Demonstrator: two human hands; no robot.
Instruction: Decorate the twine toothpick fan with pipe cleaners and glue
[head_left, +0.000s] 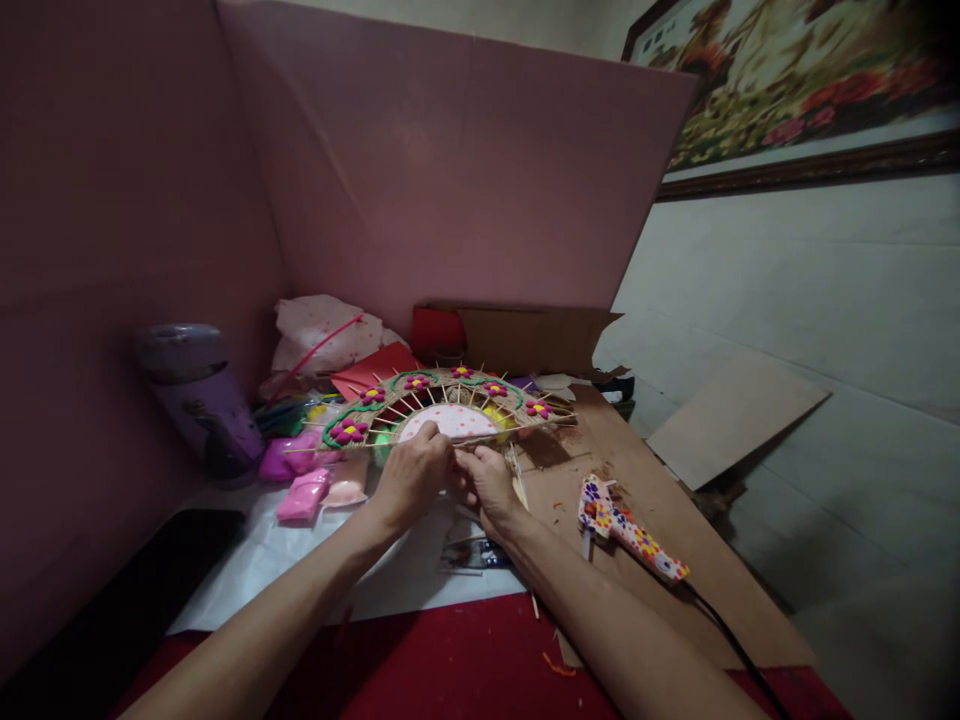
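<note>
A half-round craft fan [448,424] is held up in front of me. Its thin sticks spread from a white dotted middle, and a twine-wrapped band carries purple flowers and a green wavy cord. My left hand [414,468] is closed on the middle of its straight lower edge. Close beside it, my right hand [487,484] pinches the same edge, with its fingertips partly hidden. A glue gun [626,530] wrapped in flower print lies to the right of my right hand. Below the hands are dark-handled pliers [487,554], partly covered by my right wrist.
Pink clay packets [304,495] lie left of the fan, near a purple tumbler [206,410]. A cardboard sheet [720,600] spans the right side, with the glue gun's cord [731,640] across it. A black phone-like slab [135,590] is at left. Pink boards [450,170] stand behind.
</note>
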